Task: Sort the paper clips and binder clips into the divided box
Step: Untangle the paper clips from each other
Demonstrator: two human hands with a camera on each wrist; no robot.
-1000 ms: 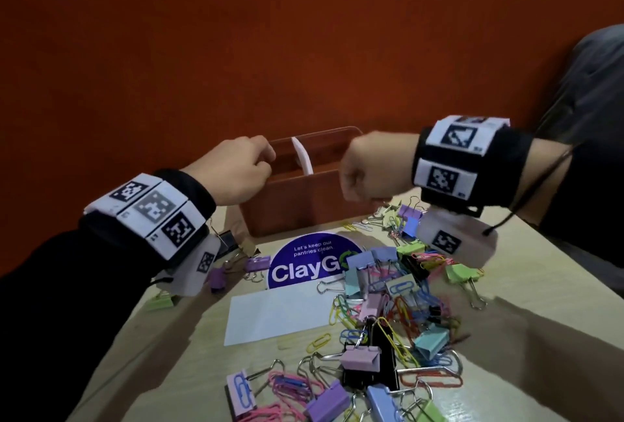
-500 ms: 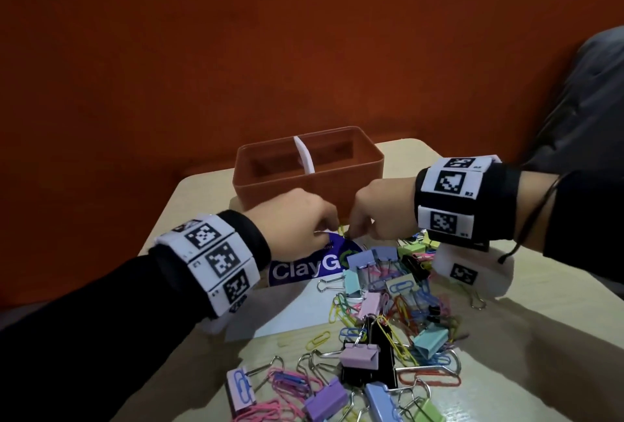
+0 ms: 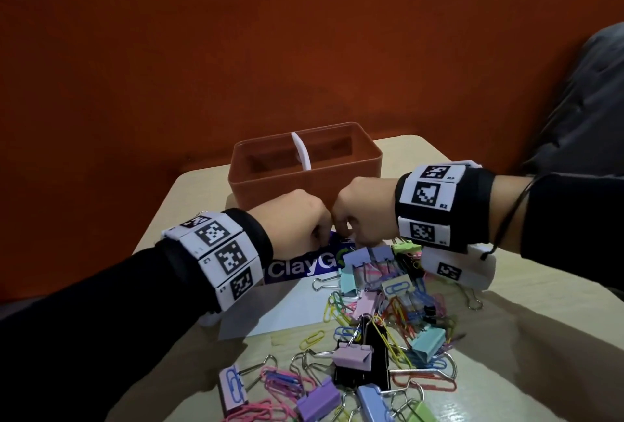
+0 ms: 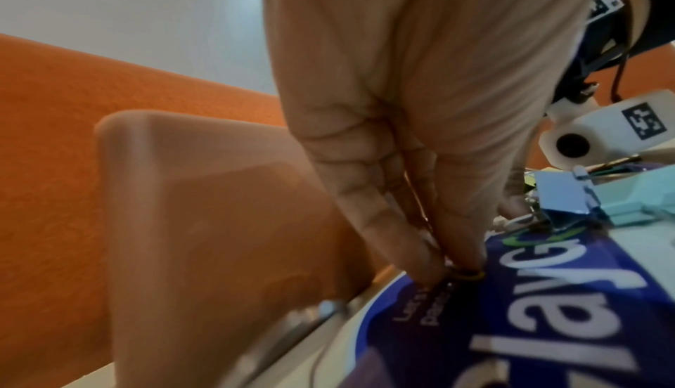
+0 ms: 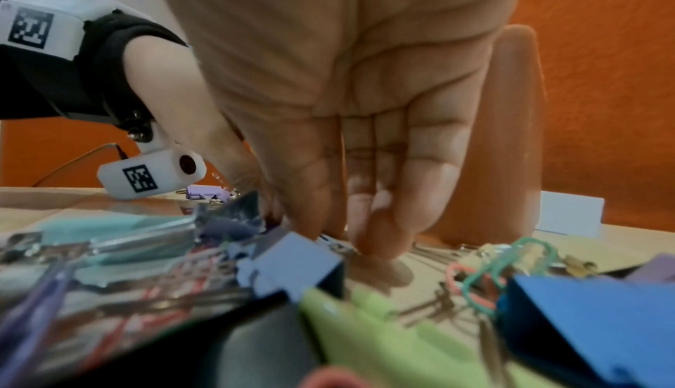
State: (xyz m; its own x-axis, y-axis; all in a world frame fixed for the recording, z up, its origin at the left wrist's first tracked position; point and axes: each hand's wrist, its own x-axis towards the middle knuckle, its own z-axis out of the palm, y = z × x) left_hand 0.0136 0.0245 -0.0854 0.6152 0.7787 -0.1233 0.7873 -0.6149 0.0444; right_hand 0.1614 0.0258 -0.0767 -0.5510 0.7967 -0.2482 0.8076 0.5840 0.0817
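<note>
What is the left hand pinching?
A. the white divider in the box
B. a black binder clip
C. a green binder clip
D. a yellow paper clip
D: in the left wrist view the left hand's fingertips pinch a yellow paper clip down on the blue sticker, in front of the box.

One divided box (image 3: 305, 182) beyond two hands; one blue sticker (image 3: 300, 264) beneath them; one white paper sheet (image 3: 280, 312) nearer.
</note>
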